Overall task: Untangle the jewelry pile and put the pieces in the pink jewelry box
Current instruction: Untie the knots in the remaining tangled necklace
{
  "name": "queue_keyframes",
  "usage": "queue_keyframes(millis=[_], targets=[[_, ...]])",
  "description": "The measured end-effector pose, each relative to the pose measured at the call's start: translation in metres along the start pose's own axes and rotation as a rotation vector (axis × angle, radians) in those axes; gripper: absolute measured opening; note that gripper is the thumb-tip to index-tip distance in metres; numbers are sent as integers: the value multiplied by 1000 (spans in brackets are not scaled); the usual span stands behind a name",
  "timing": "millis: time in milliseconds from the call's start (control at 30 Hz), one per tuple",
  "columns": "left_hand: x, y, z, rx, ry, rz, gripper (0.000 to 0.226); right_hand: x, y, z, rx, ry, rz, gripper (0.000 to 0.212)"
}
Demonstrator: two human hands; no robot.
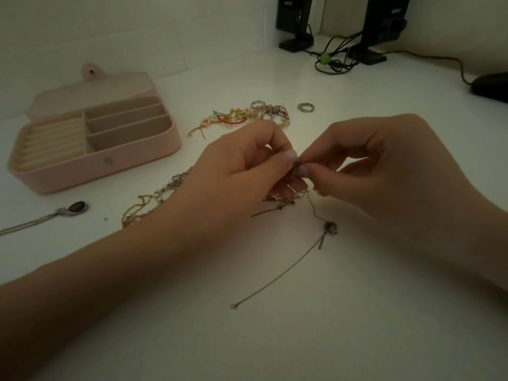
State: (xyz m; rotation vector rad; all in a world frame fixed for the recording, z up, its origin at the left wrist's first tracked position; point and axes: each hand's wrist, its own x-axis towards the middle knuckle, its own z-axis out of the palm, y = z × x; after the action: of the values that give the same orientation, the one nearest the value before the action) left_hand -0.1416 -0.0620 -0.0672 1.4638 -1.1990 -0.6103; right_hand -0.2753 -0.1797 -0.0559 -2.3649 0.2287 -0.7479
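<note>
Now | L hand (242, 163) + R hand (384, 166) fingers curled, pinching chain knot (296, 167)

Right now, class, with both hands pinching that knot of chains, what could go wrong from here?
1. The left hand and right hand pinch the knot close together; pulling apart could tighten it or snap a thin chain.
2. The pendant hangs on the chain below the knot; lifting may drag it into the gold chains.
3. The loose ring could roll if nudged.
</note>
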Motion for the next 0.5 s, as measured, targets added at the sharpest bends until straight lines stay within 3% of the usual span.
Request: queue_keyframes(millis=[300, 500], targets=[[0, -3, -1, 117, 9, 39, 10, 3, -4, -1, 58, -27, 110, 5], [0, -1, -1, 84, -11, 47, 11, 6, -5, 3, 433, -143, 366, 9]])
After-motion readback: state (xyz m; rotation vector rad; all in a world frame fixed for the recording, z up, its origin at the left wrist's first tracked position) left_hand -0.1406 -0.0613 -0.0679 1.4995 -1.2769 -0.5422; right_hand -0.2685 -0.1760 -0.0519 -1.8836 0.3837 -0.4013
